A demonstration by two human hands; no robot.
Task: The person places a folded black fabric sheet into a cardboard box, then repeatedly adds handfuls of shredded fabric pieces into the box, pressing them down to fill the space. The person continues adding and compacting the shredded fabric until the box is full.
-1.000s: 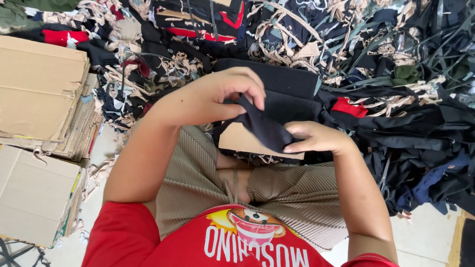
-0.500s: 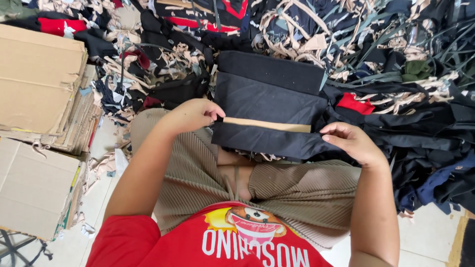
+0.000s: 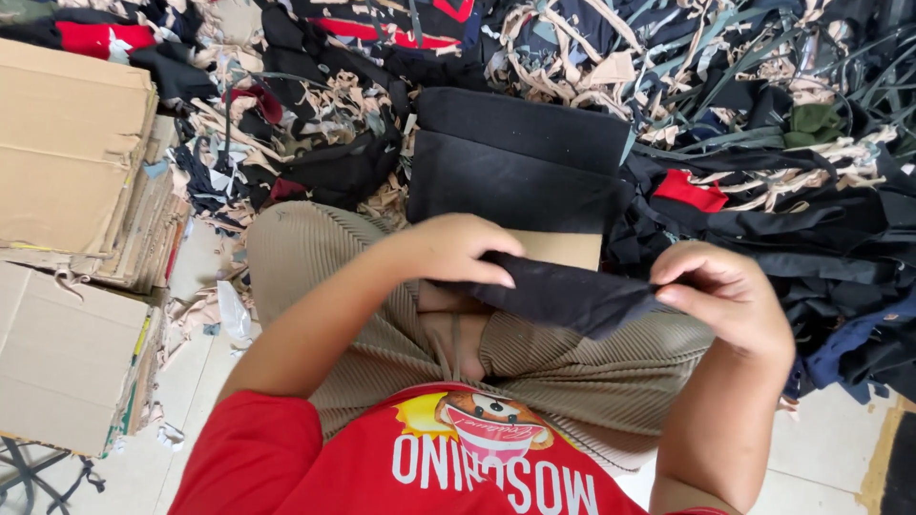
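Under both hands (image 3: pixel 448 250) (image 3: pixel 725 296), dark cloth (image 3: pixel 563 296) (cardboard (image 3: pixel 563 250) half-hidden).

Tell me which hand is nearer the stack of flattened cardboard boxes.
Left. The left hand grips the dark cloth on the side toward the cardboard stack; the right hand holds the cloth's far end.

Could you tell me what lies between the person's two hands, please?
In the head view, a dark, thin piece of fabric stretches between the left hand and the right hand, each pinching one end above the beige ribbed trousers.
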